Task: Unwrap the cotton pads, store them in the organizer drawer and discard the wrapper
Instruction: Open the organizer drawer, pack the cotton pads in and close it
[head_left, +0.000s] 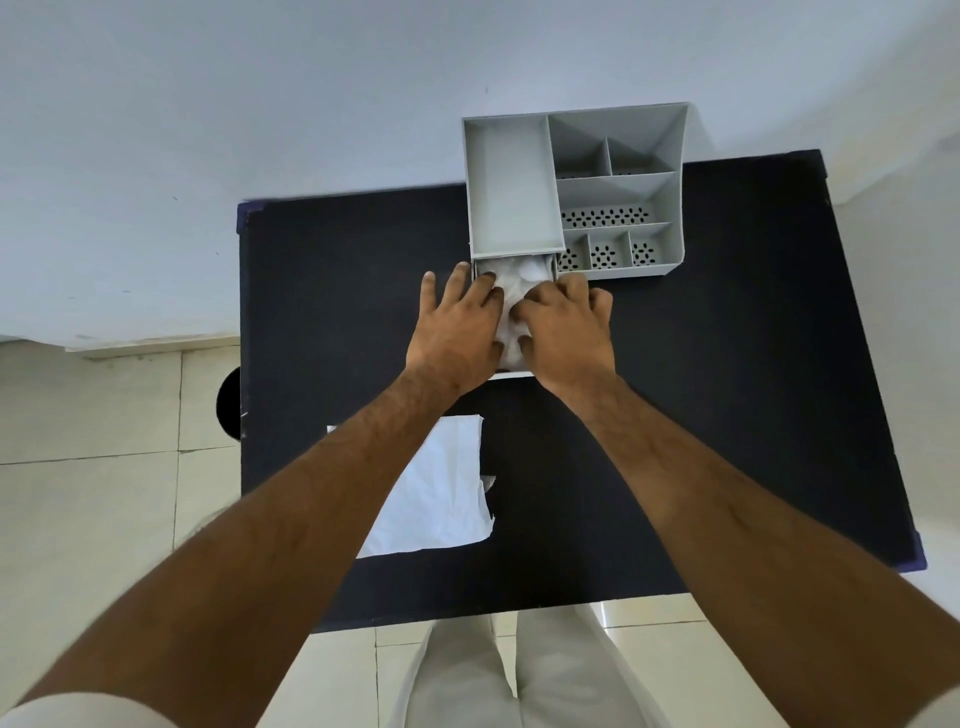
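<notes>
Head view, looking down at a dark navy rectangular counter (701, 415) set against a pale wall. At the far edge of the counter stands a light grey plastic organizer (571, 187) with a long open tray on its left and several smaller compartments on its right, some with perforated floors. From the organizer's lower left front, a pale grey pull-out drawer (511, 371) is slid open toward the person; only its far corners and a strip of its near edge show.

Both hands are over the open drawer. Left hand (457, 327) lies palm-down, fingers spread and bent, fingertips pressing onto the white fluffy cotton pads (511, 291) inside the drawer. Right hand (569, 327) lies just beside it, fingers curled down onto the same pads. Neither hand is clenched; whether either actually pinches a pad cannot be told, since the fingertips are buried in the white mass. The cotton pads fill the drawer between and under the two hands.

A flat, creased white paper wrapper (441, 493) lies opened out on the near left part of the counter, partly under the left forearm, well apart from the drawer.

Beige floor tiles (93, 493) and light trousers (519, 675) show below.
</notes>
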